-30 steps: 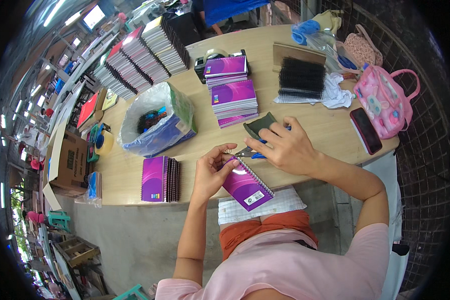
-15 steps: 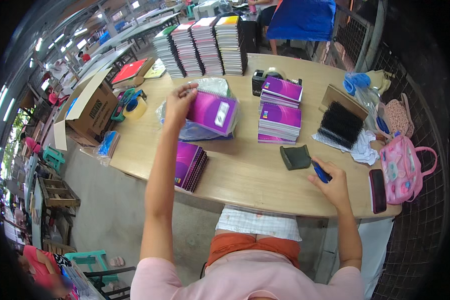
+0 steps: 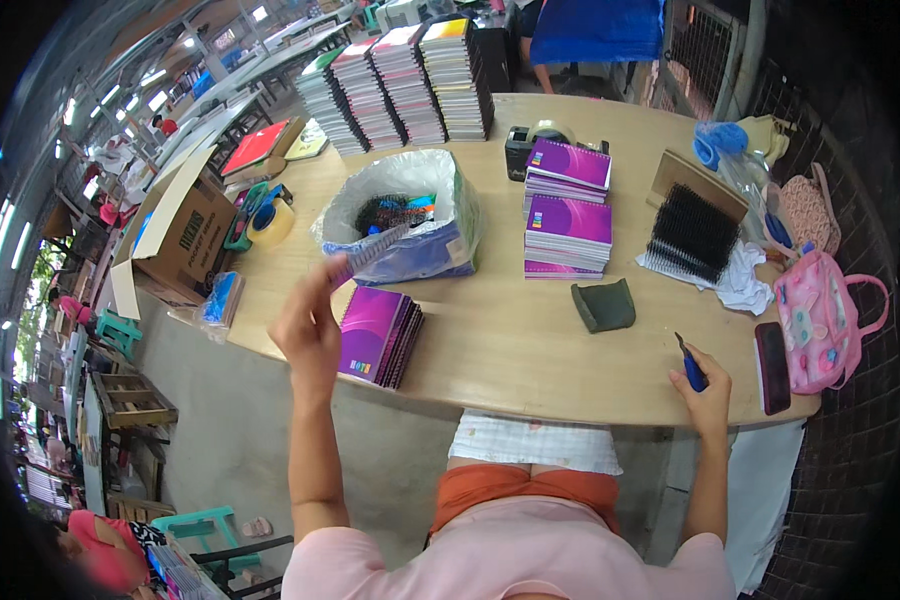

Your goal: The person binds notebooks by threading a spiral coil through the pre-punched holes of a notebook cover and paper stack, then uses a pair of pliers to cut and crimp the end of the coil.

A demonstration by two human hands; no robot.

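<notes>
My left hand (image 3: 308, 318) is raised at the table's near left and pinches a purple spiral notebook (image 3: 370, 256), seen nearly edge-on and blurred. Just below it stands a stack of purple spiral notebooks (image 3: 372, 340). Beyond is a plastic-lined bag (image 3: 440, 250) holding dark wire coils (image 3: 395, 213). My right hand (image 3: 708, 385) is closed round a small blue-handled tool (image 3: 693, 368) with a dark narrow tip; its exact kind is unclear. To the left of that hand lies a dark green pad-like block (image 3: 603, 305). Farther back are stacked purple notebooks (image 3: 568, 235).
Tall notebook stacks (image 3: 400, 85) stand at the back, with a tape dispenser (image 3: 530, 145) nearer. A bundle of black wire coils (image 3: 692, 235), a phone (image 3: 772, 368) and a pink bag (image 3: 820, 320) line the right side. An open cardboard box (image 3: 182, 225) is at left.
My left hand has drawn back from over the bag toward me, turning the notebook edge-on and uncovering the coils inside. My right hand has shifted slightly right and nearer with the tool.
</notes>
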